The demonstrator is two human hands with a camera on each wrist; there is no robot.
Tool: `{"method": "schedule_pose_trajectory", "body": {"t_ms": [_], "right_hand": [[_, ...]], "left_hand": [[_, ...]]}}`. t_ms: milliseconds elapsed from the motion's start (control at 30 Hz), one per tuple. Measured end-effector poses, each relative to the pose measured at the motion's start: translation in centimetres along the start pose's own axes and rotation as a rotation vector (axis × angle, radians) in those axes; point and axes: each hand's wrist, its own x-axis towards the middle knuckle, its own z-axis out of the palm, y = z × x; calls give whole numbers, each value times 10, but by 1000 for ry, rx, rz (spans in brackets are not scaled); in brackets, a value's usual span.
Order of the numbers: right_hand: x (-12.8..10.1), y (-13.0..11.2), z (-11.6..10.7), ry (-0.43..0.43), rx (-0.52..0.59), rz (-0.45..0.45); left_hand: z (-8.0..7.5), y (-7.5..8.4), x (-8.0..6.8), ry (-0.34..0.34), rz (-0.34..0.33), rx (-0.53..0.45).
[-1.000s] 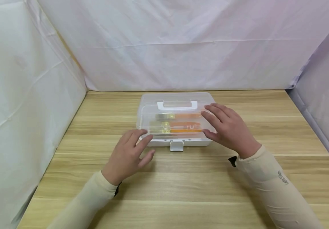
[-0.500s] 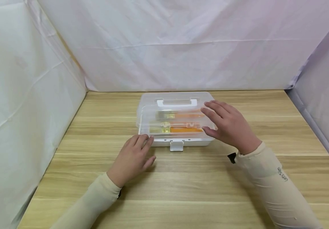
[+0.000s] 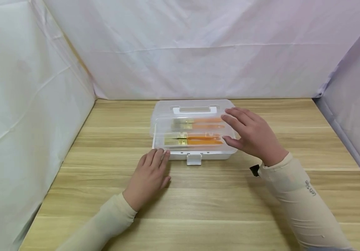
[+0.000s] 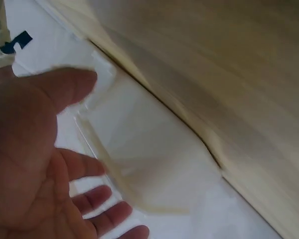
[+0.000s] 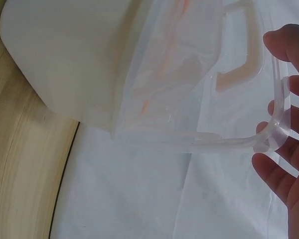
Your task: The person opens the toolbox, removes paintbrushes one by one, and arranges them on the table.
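A translucent plastic case [image 3: 212, 156] with a white latch [image 3: 194, 159] sits on the table. Its clear lid [image 3: 164, 108], with a white handle [image 3: 194, 110], stands partly raised over the base. Orange-handled paintbrushes [image 3: 203, 142] with gold ferrules lie inside, seen through the plastic. My right hand [image 3: 253, 136] holds the lid's front right corner; in the right wrist view the lid's rim [image 5: 229, 143] passes between thumb and fingers. My left hand [image 3: 146, 179] has its fairly straight fingertips at the base's front left corner, thumb apart. The left wrist view is blurred.
The wood-grain table [image 3: 198, 205] extends around the case on all sides. White cloth [image 3: 205, 48] hangs behind it, with more at left and right. A black strap piece [image 3: 254, 170] sticks out at the right wrist.
The lid has lifted slightly and its handle has shifted back, with my right hand rising alongside. My left fingers came down from over the lid's left front to the base's front corner.
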Motion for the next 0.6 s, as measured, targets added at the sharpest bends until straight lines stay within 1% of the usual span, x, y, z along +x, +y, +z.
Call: {"method": "schedule_pose_trajectory", "body": {"t_ms": [67,233,300,367,467,600], "right_hand": [[1,1,0,-1,5,1],[2,3,-1,-12,21,16],[3,5,-2,-17,34,31],[4,6,-2,-20,48,51],[6,9,-1,0,78,68],[10,14,1,36,114,71]], "left_hand": [[-1,2,0,-9,-12,15],[-6,3,1,-64,-34,14],[-7,2,0,-58,-35,8],[-6,1,-1,-31,-35,-12],[-4,-1,-2,5,-32,-35],[-3,-3,-3,28,-27,-54]]}}
